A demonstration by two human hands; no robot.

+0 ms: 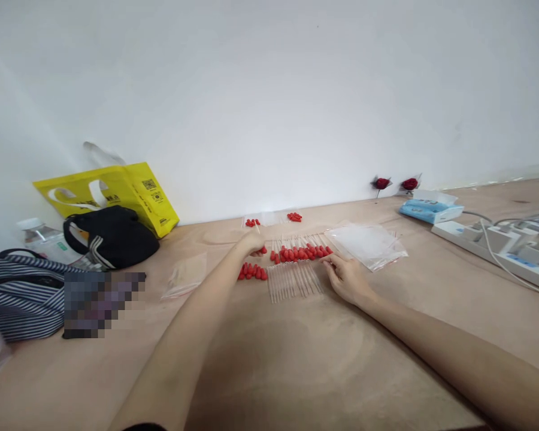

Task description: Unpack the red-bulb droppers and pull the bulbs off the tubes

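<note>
My left hand (252, 244) is closed in a pinch around a thin, pale stick with a red tip, left of the middle row. That row of red bulb-shaped heads (303, 252) has pale, thin sticks (290, 241) reaching out behind it. In front lies a set of clear, slender tubes (294, 282), side by side. A smaller group of red heads (254, 272) sits partly behind my left forearm. My right hand (348, 278) has its fingers drawn together at the row's right end; whether something small is between the fingertips is hard to see.
Clear plastic bags (363, 242) lie to the right, another bag (186, 275) to the left. Red pieces (294, 217) rest near the wall. A power strip (498, 245), blue tissue pack (431, 209) and two dark red roses (381, 183) stand right; a yellow bag (153, 200) and black cap (121, 236) left.
</note>
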